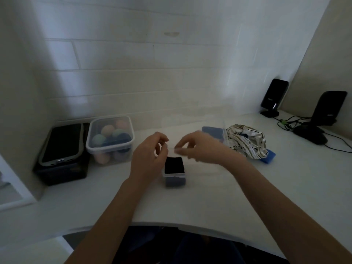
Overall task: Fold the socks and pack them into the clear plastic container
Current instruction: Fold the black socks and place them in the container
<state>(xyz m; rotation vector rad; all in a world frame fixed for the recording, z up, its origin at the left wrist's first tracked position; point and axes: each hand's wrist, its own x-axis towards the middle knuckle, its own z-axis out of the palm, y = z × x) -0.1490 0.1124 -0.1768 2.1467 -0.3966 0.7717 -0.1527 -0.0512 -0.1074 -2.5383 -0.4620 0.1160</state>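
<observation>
At the far left a dark phone (62,142) lies on a black box (61,168), and beside it stands a clear tub of coloured balls (109,140). Your left hand (147,155) hovers just above the small clear plastic container (174,175), fingers curled, and your right hand (198,145) faces it with thumb and forefinger pinched. Something thin and transparent may run between them, perhaps the lid, but blur hides it, so I cannot tell what either hand grasps. The dark folded sock (173,164) already sits inside the container, filling it to the rim. If you press a lid down now, the bulging fabric could catch under the edge, or the light container could slide on the smooth table (209,197). Further right, striped cloth (246,140) lies on a blue lid (213,133). The black speakers (274,96) carry lettering too small to read.
</observation>
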